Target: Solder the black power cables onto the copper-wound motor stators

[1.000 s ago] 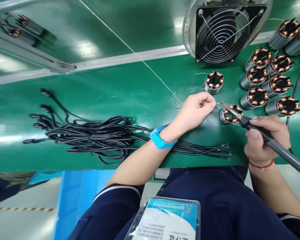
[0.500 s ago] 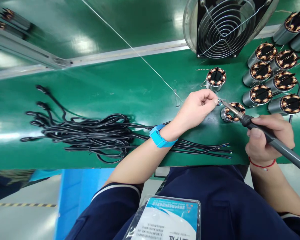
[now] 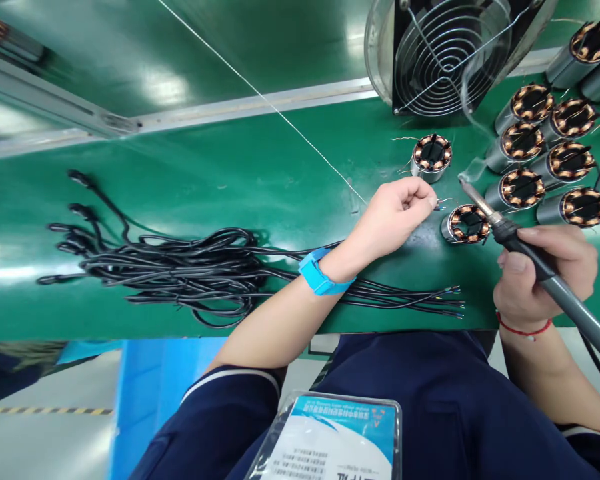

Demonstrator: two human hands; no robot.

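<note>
In the head view my left hand (image 3: 405, 207) is closed in a pinch, and thin wire ends (image 3: 441, 205), one of them blue, poke out past its fingertips. A thin pale strand (image 3: 300, 133), like solder wire, runs from the top edge down to this hand; its end is hidden there. My right hand (image 3: 545, 273) is wrapped round a soldering iron (image 3: 525, 247), whose tip is apart from the wires. Smoke (image 3: 473, 113) curls up near the tip. A motor stator (image 3: 466, 224) with copper windings lies below the tip, and another stator (image 3: 431, 157) stands above my left hand.
Several more stators (image 3: 523, 190) stand in rows at the right. A fan with a wire guard (image 3: 447, 67) stands at the back. Coiled black cables (image 3: 180, 267) lie at the left, their stripped ends (image 3: 450, 303) near the front edge. A blue bin (image 3: 150, 400) is below the table.
The soldering iron's tip has moved up and right, away from the wire ends at my left fingertips. Smoke now shows. My left hand has stayed in place.
</note>
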